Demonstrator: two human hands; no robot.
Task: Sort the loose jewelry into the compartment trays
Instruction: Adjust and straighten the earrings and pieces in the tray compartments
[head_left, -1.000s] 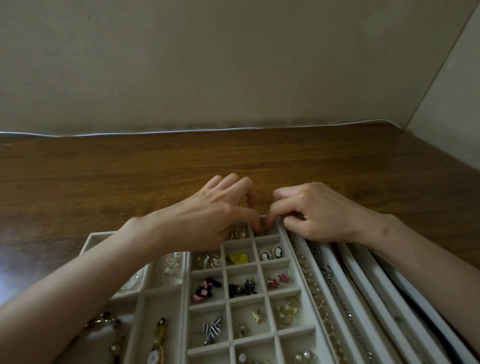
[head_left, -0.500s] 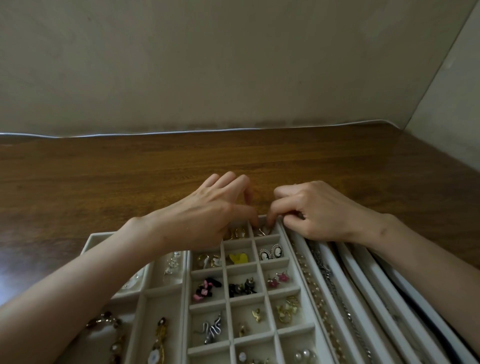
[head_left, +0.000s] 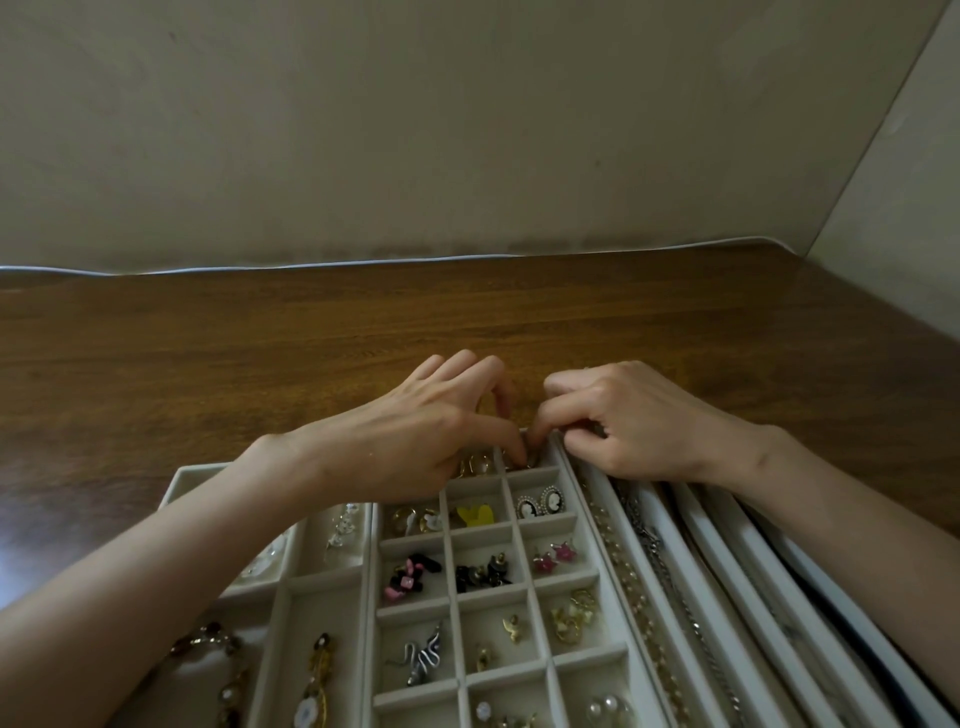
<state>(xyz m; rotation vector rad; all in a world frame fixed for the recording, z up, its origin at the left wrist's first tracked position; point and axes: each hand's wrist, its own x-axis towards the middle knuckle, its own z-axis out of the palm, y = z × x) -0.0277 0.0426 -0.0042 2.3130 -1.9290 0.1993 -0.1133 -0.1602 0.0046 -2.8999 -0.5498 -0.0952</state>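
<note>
Nearest, a cream velvet grid tray (head_left: 452, 605) holds a silver snake earring (head_left: 423, 657) and oval cameo earrings (head_left: 537, 504); a beaded gold chain (head_left: 631, 582) lies alongside. At its far right cell, the curled left hand (head_left: 410, 441) and right hand (head_left: 634, 421) together pinch a small gold piece (head_left: 531, 459), mostly hidden. A brown wooden table (head_left: 311, 338) lies beyond.

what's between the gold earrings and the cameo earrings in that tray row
The yellow piece, in the compartment between the gold earrings and the cameo earrings, seen in the head view.
</note>
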